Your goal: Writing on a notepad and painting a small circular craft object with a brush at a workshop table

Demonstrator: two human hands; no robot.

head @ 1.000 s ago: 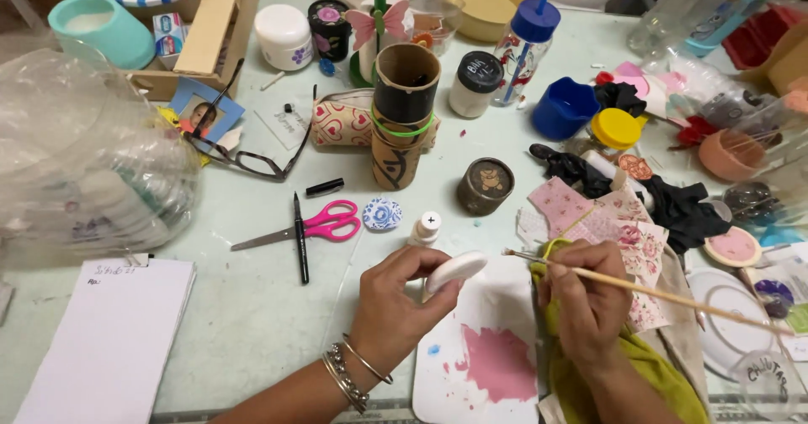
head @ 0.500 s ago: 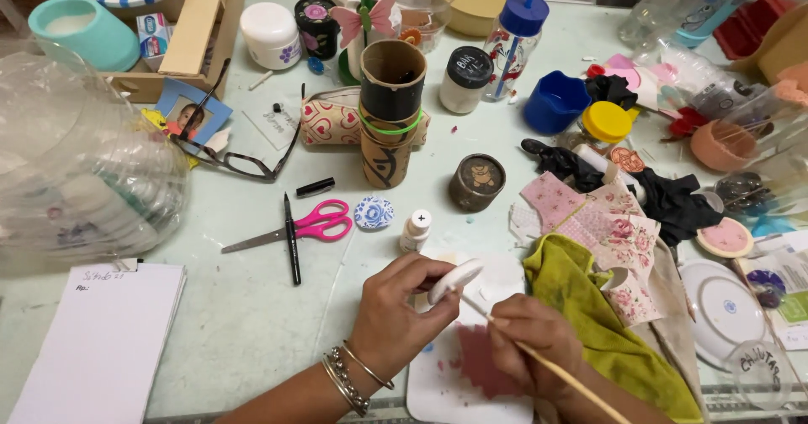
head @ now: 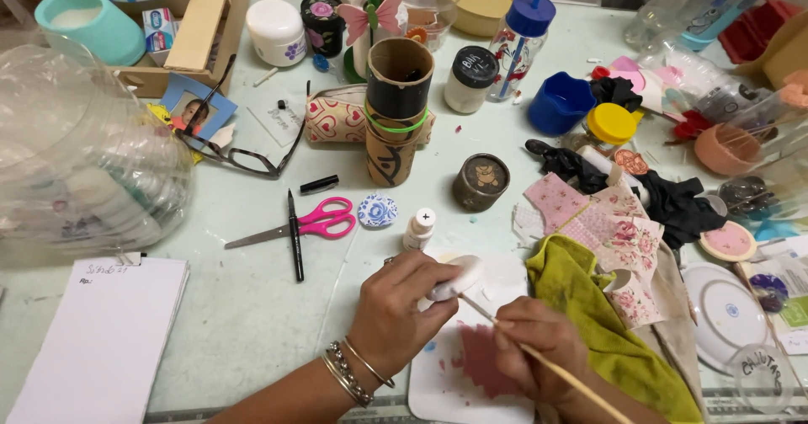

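now the left hand [head: 402,310] grips a small white oval piece [head: 459,277] over the white tray [head: 438,378], just beside the yellow-green cloth [head: 589,306]. the right hand [head: 539,357], pinching a thin wooden brush [head: 539,358], has shifted its tip up to the piece.

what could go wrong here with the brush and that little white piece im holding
The right hand rests over the pink paint patch on the white tray, so it may smear. The left hand pinches the small white disc by its edge; brush pressure could tip it. The small white bottle nearby might get knocked.
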